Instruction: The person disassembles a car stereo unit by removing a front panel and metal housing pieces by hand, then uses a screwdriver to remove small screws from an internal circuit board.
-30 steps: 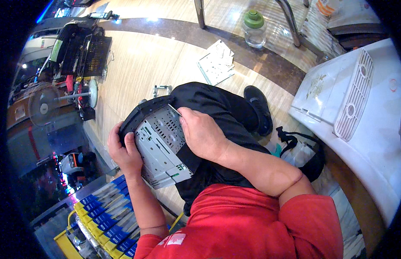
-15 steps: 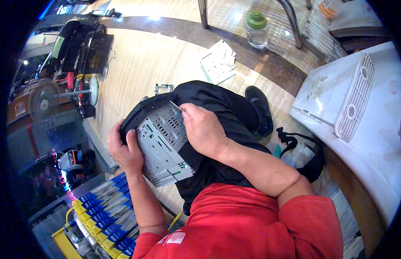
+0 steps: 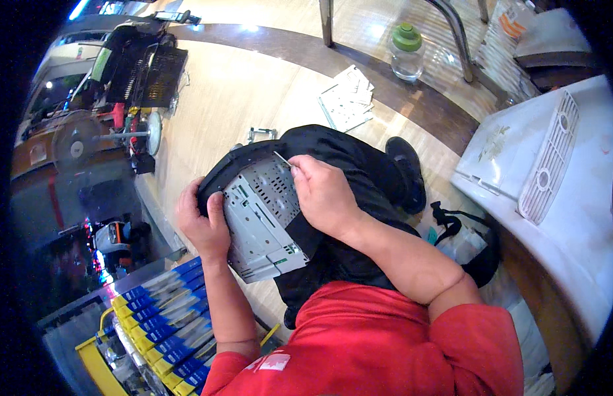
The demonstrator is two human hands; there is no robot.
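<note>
A metal-cased electronic unit point(image 3: 263, 231), perforated with slots and holes and fitted with a black front frame point(image 3: 220, 177), rests tilted against my legs. My left hand point(image 3: 204, 221) grips its black frame at the left, thumb over the edge and fingers behind. Pinched in my right hand point(image 3: 325, 195) is a thin metal rod-like tool point(image 3: 282, 158), its tip at the seam between the perforated case and the black frame. The rest of the tool is hidden inside my fist. A small metal bracket point(image 3: 261, 134) lies on the floor just beyond the unit.
Loose papers point(image 3: 348, 100) and a green-lidded bottle point(image 3: 406, 53) are on the floor ahead, near metal chair legs. A white cabinet point(image 3: 497, 148) stands at right. At left are a fan point(image 3: 79, 145) and a rack of blue and yellow bins point(image 3: 158, 323).
The whole view has shifted slightly, so things sit a little further right. Both hands keep their grips, and the tool tip stays near the frame's edge.
</note>
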